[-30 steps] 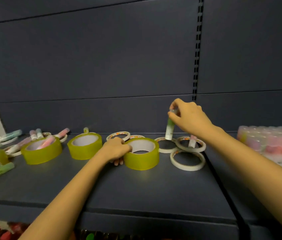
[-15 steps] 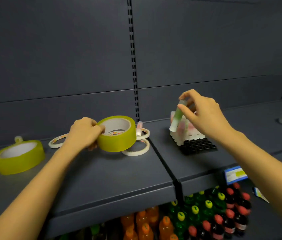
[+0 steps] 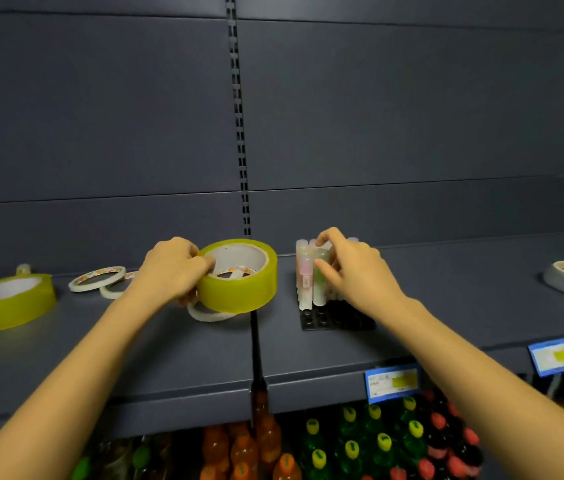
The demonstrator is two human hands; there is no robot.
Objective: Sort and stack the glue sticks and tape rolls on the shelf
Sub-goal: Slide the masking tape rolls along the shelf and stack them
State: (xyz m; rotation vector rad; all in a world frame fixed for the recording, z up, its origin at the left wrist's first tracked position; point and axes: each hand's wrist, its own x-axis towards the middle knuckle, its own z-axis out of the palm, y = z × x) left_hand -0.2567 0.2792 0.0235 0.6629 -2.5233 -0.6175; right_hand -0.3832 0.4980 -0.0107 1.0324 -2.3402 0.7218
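Head view: the right hand (image 3: 353, 271), fingers still pinching the translucent green glue stick (image 3: 319, 280), has lowered it upright into the black socketed tray (image 3: 336, 322) on the grey metal shelf (image 3: 464, 306), so that stick is nearly sorted. The left hand (image 3: 169, 268) grips the wide yellow tape roll (image 3: 239, 289), lifted just left of the tray.

Both forearms (image 3: 76, 375) are bare (uncovered from wrist as far back as I can see) and seem slim, though the wide lens may stretch them; left hand (image 3: 169, 268) and right hand (image 3: 353, 270) are bare too.
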